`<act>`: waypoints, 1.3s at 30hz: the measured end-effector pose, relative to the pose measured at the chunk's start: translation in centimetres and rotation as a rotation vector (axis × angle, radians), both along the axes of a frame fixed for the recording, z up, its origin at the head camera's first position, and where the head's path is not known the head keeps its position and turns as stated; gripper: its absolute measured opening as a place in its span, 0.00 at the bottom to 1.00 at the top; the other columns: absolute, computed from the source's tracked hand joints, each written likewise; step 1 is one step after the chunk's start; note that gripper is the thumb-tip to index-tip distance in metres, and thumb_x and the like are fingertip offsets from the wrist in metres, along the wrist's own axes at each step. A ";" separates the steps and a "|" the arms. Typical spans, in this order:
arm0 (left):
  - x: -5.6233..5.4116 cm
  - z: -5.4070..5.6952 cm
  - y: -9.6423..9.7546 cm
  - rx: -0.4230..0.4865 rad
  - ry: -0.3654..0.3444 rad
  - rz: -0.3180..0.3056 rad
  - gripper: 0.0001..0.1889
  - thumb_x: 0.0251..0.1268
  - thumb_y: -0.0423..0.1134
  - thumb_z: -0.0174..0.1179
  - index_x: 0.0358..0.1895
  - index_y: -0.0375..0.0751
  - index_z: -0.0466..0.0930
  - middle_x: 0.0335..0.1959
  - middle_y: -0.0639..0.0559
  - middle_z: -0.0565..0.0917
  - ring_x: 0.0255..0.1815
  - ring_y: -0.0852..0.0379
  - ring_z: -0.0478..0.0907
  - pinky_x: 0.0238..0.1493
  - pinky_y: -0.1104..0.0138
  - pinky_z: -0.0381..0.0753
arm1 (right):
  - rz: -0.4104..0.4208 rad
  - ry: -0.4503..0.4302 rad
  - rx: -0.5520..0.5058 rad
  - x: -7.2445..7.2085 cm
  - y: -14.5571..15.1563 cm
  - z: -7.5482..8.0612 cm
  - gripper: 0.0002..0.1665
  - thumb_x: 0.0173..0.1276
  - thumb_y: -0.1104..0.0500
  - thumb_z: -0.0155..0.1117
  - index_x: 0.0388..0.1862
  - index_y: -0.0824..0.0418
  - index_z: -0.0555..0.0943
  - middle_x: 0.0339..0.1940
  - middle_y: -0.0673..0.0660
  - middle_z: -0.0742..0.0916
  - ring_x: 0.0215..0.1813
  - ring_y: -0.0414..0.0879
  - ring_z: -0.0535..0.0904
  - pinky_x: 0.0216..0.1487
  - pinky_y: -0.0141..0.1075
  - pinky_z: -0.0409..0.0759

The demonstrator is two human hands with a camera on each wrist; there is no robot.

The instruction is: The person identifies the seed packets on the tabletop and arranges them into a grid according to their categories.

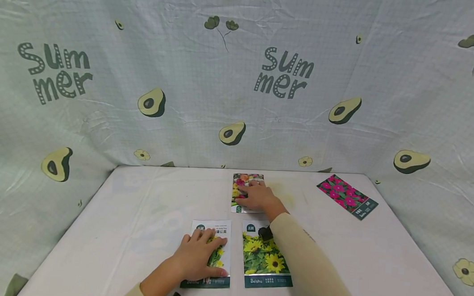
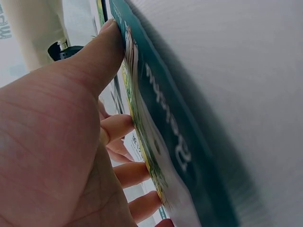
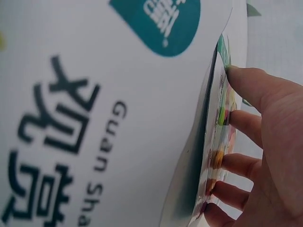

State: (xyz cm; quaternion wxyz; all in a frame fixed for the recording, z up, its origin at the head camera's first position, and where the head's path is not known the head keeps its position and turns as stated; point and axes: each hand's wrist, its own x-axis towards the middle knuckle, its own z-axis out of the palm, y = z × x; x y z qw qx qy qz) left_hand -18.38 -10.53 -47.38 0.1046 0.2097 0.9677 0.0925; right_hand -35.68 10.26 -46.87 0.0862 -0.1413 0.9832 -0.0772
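Observation:
My left hand (image 1: 199, 255) rests with spread fingers on a flower seed packet (image 1: 214, 282) with a dark green bottom band, near the front of the table. In the left wrist view, the thumb and fingertips touch the face of this packet (image 2: 165, 113). Farther back, my right hand (image 1: 260, 198) lies on a packet of multicoloured flowers (image 1: 240, 178), its fingers extended and partly covering it. The right wrist view shows the fingertips on that packet's face (image 3: 220, 137). Under the right forearm is a yellow-flower packet (image 1: 265, 259), partly hidden by the sleeve.
A packet with pink flowers (image 1: 345, 194) lies slanted at the back right of the white table (image 1: 145, 214). A printed curtain (image 1: 196, 74) hangs behind and around the table. In the right wrist view, the yellow-flower packet's white top (image 3: 132, 99) looms close.

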 end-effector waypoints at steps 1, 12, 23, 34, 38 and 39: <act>0.0 0.0 0.0 -0.001 0.000 0.001 0.46 0.51 0.77 0.64 0.73 0.60 0.72 0.73 0.45 0.69 0.67 0.39 0.65 0.56 0.42 0.66 | 0.000 0.000 -0.001 0.0 -0.1 0.0 0.40 0.73 0.31 0.58 0.79 0.41 0.67 0.81 0.58 0.67 0.82 0.62 0.58 0.77 0.58 0.63; -0.1 -0.1 0.0 -0.003 -0.004 0.002 0.46 0.52 0.77 0.63 0.73 0.60 0.72 0.73 0.44 0.68 0.67 0.39 0.65 0.55 0.42 0.66 | -0.008 -0.006 0.012 0.1 -1.1 0.1 0.39 0.73 0.31 0.57 0.80 0.39 0.66 0.81 0.58 0.67 0.83 0.62 0.57 0.76 0.58 0.64; 0.0 0.0 -0.1 0.011 -0.014 -0.006 0.45 0.52 0.76 0.64 0.73 0.59 0.72 0.74 0.44 0.68 0.66 0.39 0.65 0.54 0.43 0.66 | -0.003 -0.021 0.000 -0.1 -1.7 0.0 0.40 0.73 0.30 0.57 0.80 0.38 0.66 0.82 0.58 0.66 0.83 0.63 0.56 0.77 0.59 0.62; 0.0 0.1 0.0 0.024 -0.011 -0.003 0.45 0.53 0.75 0.65 0.72 0.58 0.73 0.73 0.43 0.69 0.66 0.38 0.65 0.55 0.41 0.67 | 0.011 -0.025 0.022 0.1 -2.8 0.4 0.39 0.74 0.30 0.55 0.80 0.38 0.64 0.83 0.58 0.64 0.84 0.64 0.53 0.78 0.58 0.61; 0.1 0.1 0.1 0.027 -0.014 -0.001 0.45 0.53 0.75 0.65 0.72 0.57 0.73 0.72 0.43 0.69 0.66 0.38 0.66 0.55 0.41 0.68 | 0.011 -0.024 0.025 0.2 -3.2 0.5 0.39 0.74 0.30 0.55 0.80 0.37 0.64 0.83 0.57 0.64 0.84 0.64 0.53 0.78 0.58 0.61; 0.1 0.1 0.1 0.028 -0.016 0.000 0.45 0.53 0.75 0.65 0.72 0.57 0.73 0.72 0.43 0.69 0.66 0.38 0.66 0.55 0.41 0.68 | 0.013 -0.021 0.024 0.2 -3.3 0.5 0.39 0.74 0.30 0.55 0.80 0.37 0.64 0.83 0.57 0.64 0.84 0.64 0.53 0.78 0.58 0.61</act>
